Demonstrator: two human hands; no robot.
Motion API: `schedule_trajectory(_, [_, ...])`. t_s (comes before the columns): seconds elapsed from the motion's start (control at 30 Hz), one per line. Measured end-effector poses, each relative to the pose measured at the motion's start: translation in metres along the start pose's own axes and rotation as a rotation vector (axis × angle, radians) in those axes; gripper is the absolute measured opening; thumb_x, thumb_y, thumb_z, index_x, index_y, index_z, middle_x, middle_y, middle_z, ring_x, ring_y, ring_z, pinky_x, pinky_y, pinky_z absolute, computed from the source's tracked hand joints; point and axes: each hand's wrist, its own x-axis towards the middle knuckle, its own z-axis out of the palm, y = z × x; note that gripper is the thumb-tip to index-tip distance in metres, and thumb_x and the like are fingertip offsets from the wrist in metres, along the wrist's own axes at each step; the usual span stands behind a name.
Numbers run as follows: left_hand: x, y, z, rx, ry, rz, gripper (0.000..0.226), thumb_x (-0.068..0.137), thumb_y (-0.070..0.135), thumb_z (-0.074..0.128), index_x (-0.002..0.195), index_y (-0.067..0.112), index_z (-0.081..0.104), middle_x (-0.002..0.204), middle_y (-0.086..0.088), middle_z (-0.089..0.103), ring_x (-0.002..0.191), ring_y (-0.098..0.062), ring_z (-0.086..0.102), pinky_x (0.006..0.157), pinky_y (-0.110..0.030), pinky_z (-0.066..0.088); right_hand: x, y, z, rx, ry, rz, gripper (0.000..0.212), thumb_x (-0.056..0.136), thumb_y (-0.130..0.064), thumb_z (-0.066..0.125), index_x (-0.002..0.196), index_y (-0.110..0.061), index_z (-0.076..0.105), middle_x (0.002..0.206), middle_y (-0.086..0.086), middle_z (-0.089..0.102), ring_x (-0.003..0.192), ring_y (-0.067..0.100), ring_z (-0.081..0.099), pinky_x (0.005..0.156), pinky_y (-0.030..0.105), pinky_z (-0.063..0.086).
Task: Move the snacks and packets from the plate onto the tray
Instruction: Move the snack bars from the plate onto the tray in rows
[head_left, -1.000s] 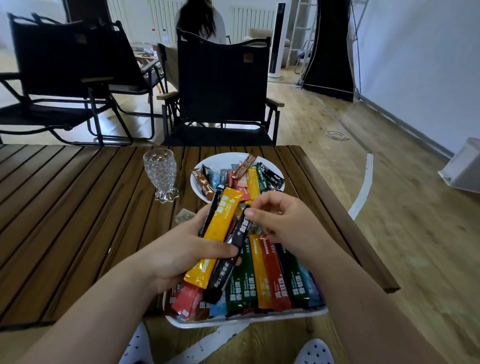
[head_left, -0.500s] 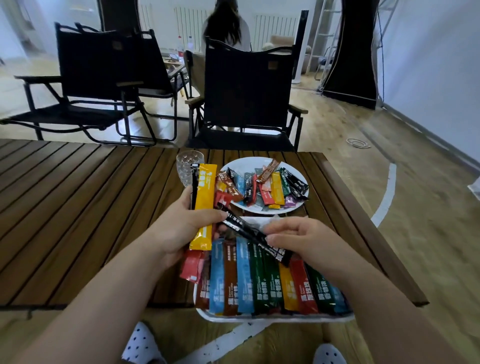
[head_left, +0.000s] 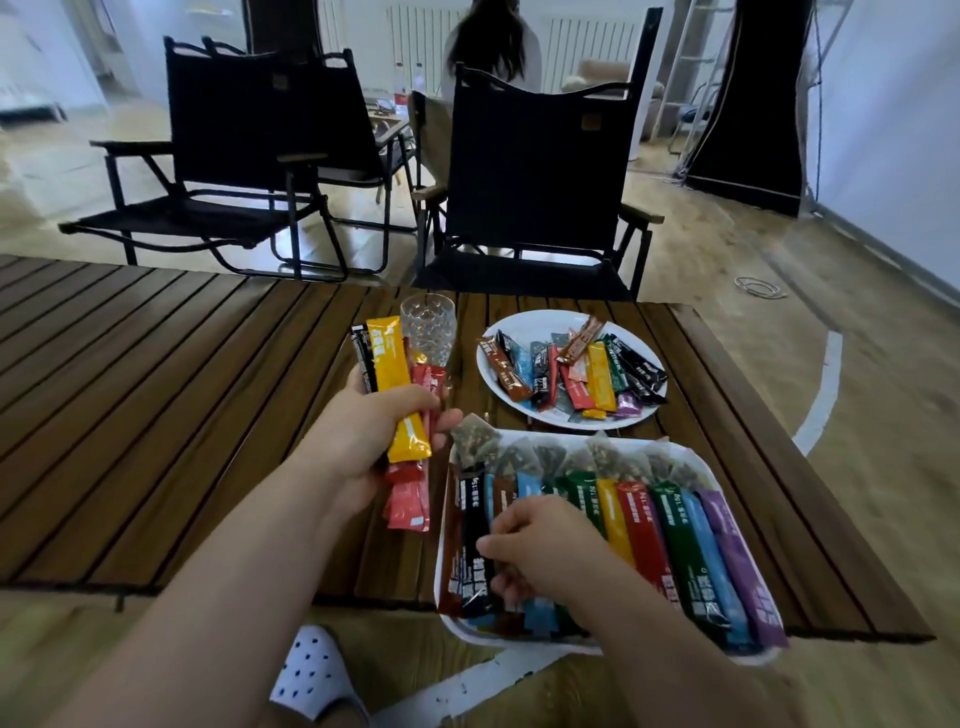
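My right hand (head_left: 540, 551) has just dropped onto the tray (head_left: 696, 457), fingers pinching the black packet (head_left: 474, 525) into the row at its left end. My left hand (head_left: 374, 436) still grips a yellow-fronted bundle (head_left: 397, 395) over the surface (head_left: 156, 415). More snacks wait on the plate (head_left: 491, 364).

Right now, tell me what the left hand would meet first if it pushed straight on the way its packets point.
Probably the clear textured glass: the yellow packet in the left hand points up-table just beside it. Depth is unclear, so it might pass just left.
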Motion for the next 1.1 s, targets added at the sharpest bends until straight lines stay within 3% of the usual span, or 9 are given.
schedule_trajectory(0.2, [-0.003,0.002,-0.006,0.002,-0.104,-0.080,0.043,0.091,-0.001,0.064,0.131,0.008,0.054,0.109,-0.015,0.078,0.097,-0.029,0.077,0.070,-0.036,0.065,0.003,-0.005,0.012,-0.177,0.112,-0.015,0.019,0.093,-0.022,0.072,0.088,-0.014,0.057,0.077,0.009,0.073,0.053,0.016,0.068,0.058,0.032,0.062])
schedule_trajectory(0.3, [-0.004,0.005,-0.007,0.034,-0.136,-0.121,0.039,0.090,0.000,0.065,0.129,0.004,0.057,0.110,-0.014,0.078,0.100,-0.028,0.077,0.076,-0.037,0.063,0.001,-0.006,0.000,-0.309,0.226,-0.147,0.021,0.095,-0.040,0.067,0.085,-0.022,0.061,0.082,0.000,0.071,0.068,0.008,0.066,0.060,0.025,0.053])
schedule_trajectory(0.5, [-0.012,0.006,0.000,0.226,-0.389,-0.274,0.055,0.084,0.001,0.072,0.134,0.015,0.052,0.114,-0.021,0.075,0.098,-0.032,0.076,0.078,-0.041,0.065,-0.009,-0.015,-0.040,0.246,0.340,-0.427,0.011,0.095,-0.040,0.064,0.095,-0.031,0.071,0.070,-0.012,0.071,0.051,-0.004,0.056,0.047,0.013,0.042])
schedule_trajectory(0.6, [-0.016,-0.001,0.008,0.302,-0.489,-0.300,0.059,0.085,-0.003,0.070,0.135,0.022,0.051,0.113,-0.022,0.075,0.093,-0.030,0.077,0.082,-0.042,0.063,-0.016,-0.016,-0.049,0.329,0.402,-0.532,0.008,0.094,-0.038,0.067,0.095,-0.035,0.074,0.077,-0.015,0.070,0.057,-0.005,0.059,0.050,0.012,0.044])
schedule_trajectory(0.7, [-0.019,-0.009,0.017,0.485,-0.527,-0.248,0.058,0.085,-0.005,0.072,0.132,0.024,0.053,0.116,-0.019,0.074,0.104,-0.036,0.074,0.088,-0.049,0.062,-0.022,-0.018,-0.052,0.346,0.414,-0.641,0.006,0.093,-0.032,0.071,0.097,-0.030,0.074,0.080,-0.022,0.071,0.064,-0.009,0.066,0.050,0.007,0.048])
schedule_trajectory(0.83, [-0.023,-0.015,0.027,0.662,-0.662,-0.253,0.064,0.080,0.005,0.080,0.130,0.034,0.053,0.121,-0.010,0.074,0.110,-0.032,0.072,0.096,-0.057,0.056,-0.024,-0.013,-0.057,0.281,0.397,-0.590,0.017,0.087,-0.038,0.076,0.102,-0.029,0.073,0.084,-0.017,0.072,0.070,-0.001,0.071,0.055,0.011,0.052])
schedule_trajectory(0.93, [-0.025,-0.019,0.031,0.659,-0.681,-0.255,0.058,0.080,0.014,0.082,0.128,0.030,0.056,0.113,-0.009,0.076,0.108,-0.032,0.073,0.096,-0.054,0.057,-0.021,-0.010,-0.062,0.338,0.371,-0.532,0.005,0.088,-0.027,0.077,0.090,-0.024,0.073,0.063,-0.012,0.069,0.050,-0.001,0.062,0.045,0.011,0.045])
schedule_trajectory(1.03, [-0.024,-0.021,0.032,0.553,-0.637,-0.262,0.055,0.079,0.029,0.080,0.128,0.027,0.056,0.105,-0.012,0.078,0.099,-0.033,0.075,0.087,-0.043,0.062,-0.019,-0.011,-0.066,0.480,0.292,-0.498,0.006,0.092,-0.021,0.073,0.087,-0.021,0.071,0.058,-0.006,0.061,0.050,0.004,0.053,0.042,0.016,0.040])
schedule_trajectory(1.1, [-0.024,-0.020,0.033,0.476,-0.624,-0.303,0.055,0.080,0.037,0.075,0.129,0.025,0.053,0.091,-0.006,0.078,0.080,-0.021,0.075,0.072,-0.032,0.063,-0.019,-0.010,-0.067,0.491,0.266,-0.500,0.007,0.096,-0.021,0.068,0.090,-0.018,0.069,0.061,0.001,0.062,0.054,0.011,0.053,0.043,0.021,0.041])
